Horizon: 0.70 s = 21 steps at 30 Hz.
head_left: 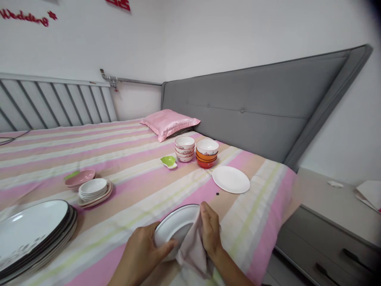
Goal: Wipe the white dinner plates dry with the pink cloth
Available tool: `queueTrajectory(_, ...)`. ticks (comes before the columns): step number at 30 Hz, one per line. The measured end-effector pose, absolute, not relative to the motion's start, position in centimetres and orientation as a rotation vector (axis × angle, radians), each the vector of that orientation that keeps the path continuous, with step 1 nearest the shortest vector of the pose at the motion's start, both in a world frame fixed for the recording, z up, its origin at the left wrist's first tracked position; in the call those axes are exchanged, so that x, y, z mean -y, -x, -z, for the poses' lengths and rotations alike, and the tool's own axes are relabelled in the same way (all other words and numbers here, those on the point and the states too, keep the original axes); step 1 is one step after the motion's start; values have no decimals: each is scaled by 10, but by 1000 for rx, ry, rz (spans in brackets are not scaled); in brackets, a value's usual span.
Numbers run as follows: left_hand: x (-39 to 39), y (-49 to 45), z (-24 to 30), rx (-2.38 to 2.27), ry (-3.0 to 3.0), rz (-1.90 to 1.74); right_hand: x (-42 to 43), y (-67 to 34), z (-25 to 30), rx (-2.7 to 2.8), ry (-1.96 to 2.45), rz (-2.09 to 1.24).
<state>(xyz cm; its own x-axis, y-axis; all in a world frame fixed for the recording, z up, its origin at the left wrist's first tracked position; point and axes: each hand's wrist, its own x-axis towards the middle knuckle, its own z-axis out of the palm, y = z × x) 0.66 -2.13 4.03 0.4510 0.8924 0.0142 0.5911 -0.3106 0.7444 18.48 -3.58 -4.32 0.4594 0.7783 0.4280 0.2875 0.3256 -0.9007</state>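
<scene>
Low in the middle of the view, my left hand grips the near rim of a white plate with a dark edge, held tilted above the striped bedsheet. My right hand presses a pale pink cloth against the plate's right side, fingers closed on the cloth. The cloth hangs down past the plate's lower edge.
A stack of large dark-rimmed plates lies at the left. Small dishes and a pink dish sit beyond. Two bowl stacks, a green dish and a white plate lie ahead. A grey nightstand stands right.
</scene>
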Motion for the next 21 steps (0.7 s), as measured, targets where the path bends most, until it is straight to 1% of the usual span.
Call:
queueTrajectory(3,25,-5,-43,-1229,-2113,-541,38,-180,44,1034,1228,-361)
queueTrajectory(6,29,-5,-44,-1192,-2162,-543,46,-180,30,1113,1218,-184)
queueTrajectory(11,38,-12,-40,-1128,-2217,-506,66,-182,-21,1533,1191,316)
queueTrajectory(13,41,-17,-37,-1105,-2213,-501,71,-177,-34,1614,1265,457)
queueTrajectory(17,43,-24,-31,-1075,-2175,-526,70,-164,-36,1723,1315,550)
queueTrajectory(21,38,-23,-29,-1094,-2161,-569,62,-158,-28,1752,1289,523)
